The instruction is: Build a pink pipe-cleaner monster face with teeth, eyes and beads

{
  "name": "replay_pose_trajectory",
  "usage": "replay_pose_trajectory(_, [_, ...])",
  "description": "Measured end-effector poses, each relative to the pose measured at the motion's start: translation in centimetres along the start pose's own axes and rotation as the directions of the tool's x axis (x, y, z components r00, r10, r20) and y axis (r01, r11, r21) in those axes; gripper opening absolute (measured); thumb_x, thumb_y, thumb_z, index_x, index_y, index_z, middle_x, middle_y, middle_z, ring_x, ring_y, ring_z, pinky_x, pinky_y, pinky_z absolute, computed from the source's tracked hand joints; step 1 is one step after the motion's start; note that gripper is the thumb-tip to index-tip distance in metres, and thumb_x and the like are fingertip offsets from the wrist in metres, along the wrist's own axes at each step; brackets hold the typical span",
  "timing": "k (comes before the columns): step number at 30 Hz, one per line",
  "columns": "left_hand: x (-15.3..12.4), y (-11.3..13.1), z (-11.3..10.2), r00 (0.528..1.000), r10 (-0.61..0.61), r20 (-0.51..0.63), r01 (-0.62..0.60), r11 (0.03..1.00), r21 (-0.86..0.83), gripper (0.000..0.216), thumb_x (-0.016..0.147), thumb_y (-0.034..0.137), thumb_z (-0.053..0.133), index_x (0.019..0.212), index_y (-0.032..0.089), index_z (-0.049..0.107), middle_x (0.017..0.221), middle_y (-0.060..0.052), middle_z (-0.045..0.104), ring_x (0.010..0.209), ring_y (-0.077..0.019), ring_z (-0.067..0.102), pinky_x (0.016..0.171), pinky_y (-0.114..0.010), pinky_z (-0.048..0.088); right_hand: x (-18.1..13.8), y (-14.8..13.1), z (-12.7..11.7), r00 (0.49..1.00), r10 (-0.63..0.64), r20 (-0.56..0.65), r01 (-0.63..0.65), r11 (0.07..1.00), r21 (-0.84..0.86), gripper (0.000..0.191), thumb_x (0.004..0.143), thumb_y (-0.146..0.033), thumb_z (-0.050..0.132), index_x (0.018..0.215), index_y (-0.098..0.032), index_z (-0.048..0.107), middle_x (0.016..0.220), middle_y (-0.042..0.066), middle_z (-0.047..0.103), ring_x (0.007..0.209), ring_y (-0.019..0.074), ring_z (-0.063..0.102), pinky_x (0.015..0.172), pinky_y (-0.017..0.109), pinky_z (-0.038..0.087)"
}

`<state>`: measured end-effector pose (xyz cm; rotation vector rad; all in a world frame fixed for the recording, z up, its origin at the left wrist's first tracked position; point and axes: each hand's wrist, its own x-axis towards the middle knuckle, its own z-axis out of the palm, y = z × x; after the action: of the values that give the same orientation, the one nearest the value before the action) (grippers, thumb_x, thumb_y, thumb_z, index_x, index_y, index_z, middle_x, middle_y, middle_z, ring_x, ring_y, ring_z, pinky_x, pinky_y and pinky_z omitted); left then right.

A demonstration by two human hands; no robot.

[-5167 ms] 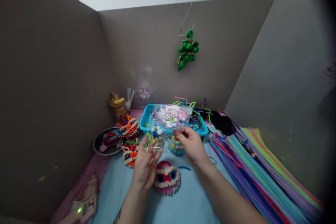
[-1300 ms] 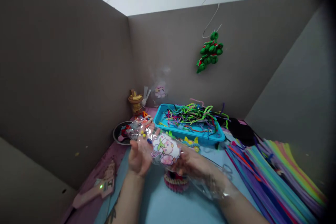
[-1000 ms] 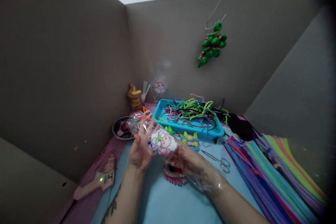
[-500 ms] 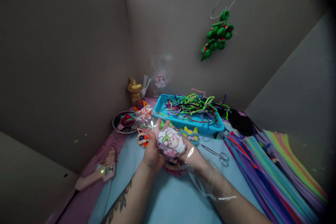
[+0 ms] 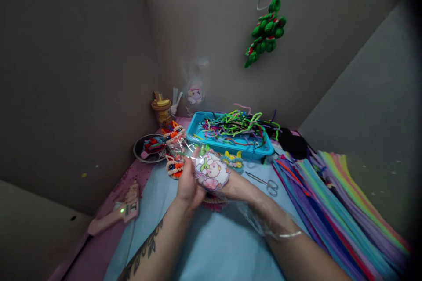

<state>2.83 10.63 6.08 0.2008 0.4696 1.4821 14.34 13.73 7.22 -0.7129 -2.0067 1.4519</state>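
A clear plastic bag printed with a cartoon sheep and a pink flower lies over my hands. My left hand grips its left side, thumb upright and the other fingers partly behind it. Inside the bag is my right hand, its fingers hidden behind the print. The bag's open end wraps loosely round my right forearm. Below my hands a pink fuzzy piece rests on the blue mat. Orange-and-cream fuzzy figures lie just left of the bag, and a yellow-and-blue one sits behind my right wrist.
A blue tray of pipe-cleaner scraps stands at the back. Scissors and bundles of coloured pipe cleaners lie right. Left are a pink glue gun with a green light, a metal bowl and a lidded cup.
The view has shifted, so the surroundings appear farther left and higher. The bag's far end has dropped, showing more of the orange figures. My right hand remains inside the bag.
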Motion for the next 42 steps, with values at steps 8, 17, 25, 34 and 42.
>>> replay_pose_trajectory(8, [0.3,1.8,0.1,0.991,0.073,-0.115,-0.079,0.996,-0.049,0.056,0.092,0.047,0.031,0.138,0.016,0.038,0.122,-0.017,0.061,0.110,-0.0298,0.059,0.096,-0.050,0.043,-4.5,-4.6,-4.2,0.984,0.137,0.117,-0.132,0.990,-0.051,0.020,0.085,-0.036,0.054,0.080,-0.017,0.055,0.069,-0.002,0.051,0.058,0.0086,0.048,0.052,0.019,0.041])
replay_pose_trajectory(17, [0.4,3.0,-0.7,0.993,0.115,0.041,-0.110,0.988,-0.105,0.059,0.092,0.050,0.024,0.138,0.017,0.039,0.126,-0.018,0.058,0.112,-0.0319,0.057,0.096,-0.055,0.041,-6.5,-6.2,-6.4,0.990,0.120,-0.070,-0.126,0.989,-0.081,0.021,0.084,-0.039,0.054,0.083,-0.018,0.056,0.078,0.000,0.054,0.058,0.0075,0.047,0.053,0.021,0.042])
replay_pose_trajectory(25, [-1.4,1.9,-0.2,0.935,-0.050,0.350,0.068,0.997,-0.038,0.074,0.081,0.065,0.038,0.141,0.022,0.033,0.138,-0.014,0.047,0.132,-0.0372,0.032,0.102,-0.061,0.029,-5.5,-5.1,-5.5,0.993,0.105,-0.052,-0.107,0.993,-0.048,0.016,0.086,-0.028,0.051,0.096,-0.019,0.058,0.083,0.001,0.057,0.061,0.0083,0.051,0.055,0.021,0.043])
replay_pose_trajectory(34, [-1.2,1.8,-0.9,0.929,-0.083,0.360,0.096,0.995,-0.021,0.059,0.088,0.052,0.036,0.141,0.029,0.030,0.143,-0.010,0.042,0.134,-0.0372,0.028,0.105,-0.066,0.018,-5.4,-4.9,-5.4,0.994,0.108,-0.014,-0.108,0.991,-0.075,0.028,0.085,-0.022,0.048,0.113,-0.022,0.057,0.098,0.003,0.062,0.063,0.0085,0.055,0.056,0.022,0.047])
replay_pose_trajectory(42, [-0.9,1.9,-1.3,0.914,-0.079,0.398,0.104,0.994,-0.041,0.056,0.089,0.052,0.033,0.140,0.030,0.032,0.145,-0.009,0.039,0.134,-0.0379,0.027,0.104,-0.068,0.013,-5.6,-4.1,-5.9,0.991,0.093,-0.094,-0.088,0.995,0.056,0.032,0.086,-0.036,0.052,0.115,-0.020,0.053,0.099,0.007,0.065,0.057,0.0084,0.058,0.048,0.021,0.044])
